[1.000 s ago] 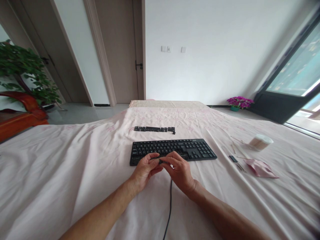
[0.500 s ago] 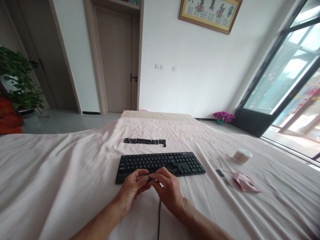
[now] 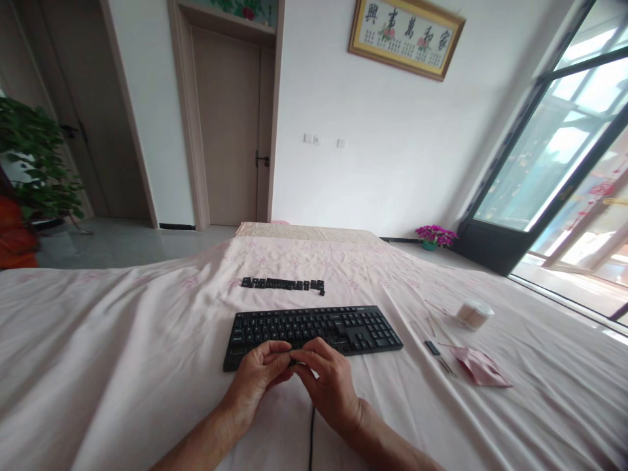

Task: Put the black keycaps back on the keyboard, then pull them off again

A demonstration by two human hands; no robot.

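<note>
My left hand (image 3: pixel 261 374) and my right hand (image 3: pixel 328 379) meet fingertip to fingertip just over the front edge of a black keyboard (image 3: pixel 366 337). Pinched between them is a small black keycap (image 3: pixel 293 362), mostly covered by the fingers. Both hands are closed on it. Bare patches show among the keyboard's lower keys, and its cable (image 3: pixel 311 432) runs towards me below my hands. Behind the keyboard, a row of loose black keycaps (image 3: pixel 282 284) lies on the cloth.
Right of the keyboard, a clear round tub of cotton swabs (image 3: pixel 475 315), a pink cloth (image 3: pixel 481 366), a small dark-handled tool (image 3: pixel 432 348) and some loose swabs (image 3: pixel 432 325) lie on the wrinkled pink tablecloth (image 3: pixel 147 366). Pink flowers (image 3: pixel 436 237) stand on the floor beyond.
The view has tipped up slightly, so everything sits a little lower. My fingers have shifted slightly around the keycap, which shows less now; both hands still hold it.
</note>
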